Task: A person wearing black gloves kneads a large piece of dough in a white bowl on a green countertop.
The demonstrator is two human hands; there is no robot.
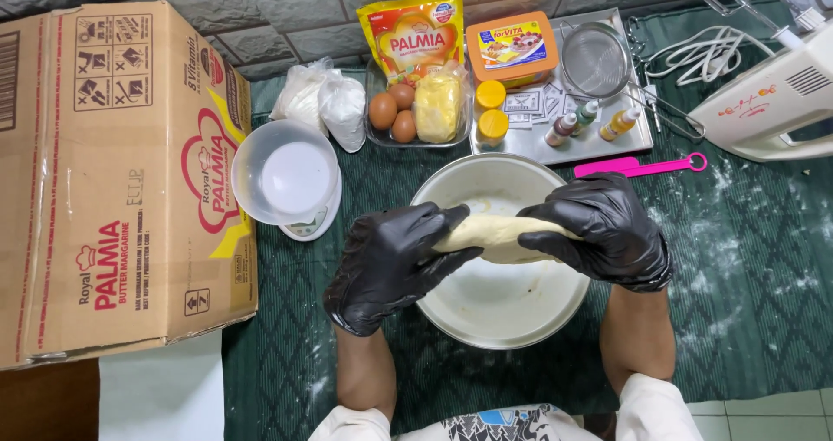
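Between two black-gloved hands, a pale yellow roll of soft dough (496, 235) hangs just above a round steel mixing bowl (486, 315). The left hand (390, 263) wraps its fingers over one end of the roll, closed on it from above, and the right hand (603, 228) clasps the other end the same way, thumb beneath. Both wrists angle inward from bare forearms, white sleeves showing at the bottom edge.

Just beyond the bowl's far rim lies a pink plastic spatula (638, 165) on the dark green ribbed cloth (746, 267), which is dusted with flour. Beside the bowl on the left stands a white kitchen scale carrying a clear plastic bowl (285, 179), and past that a large brown cardboard carton (113, 172). Farther back sit a clear tray with three brown eggs (395, 111) and a yellow block, a yellow pouch, an orange tub, and a metal tray holding a round wire sieve (594, 59) and small bottles. A white electric hand mixer (772, 102) rests at the far right, well apart from the hands.
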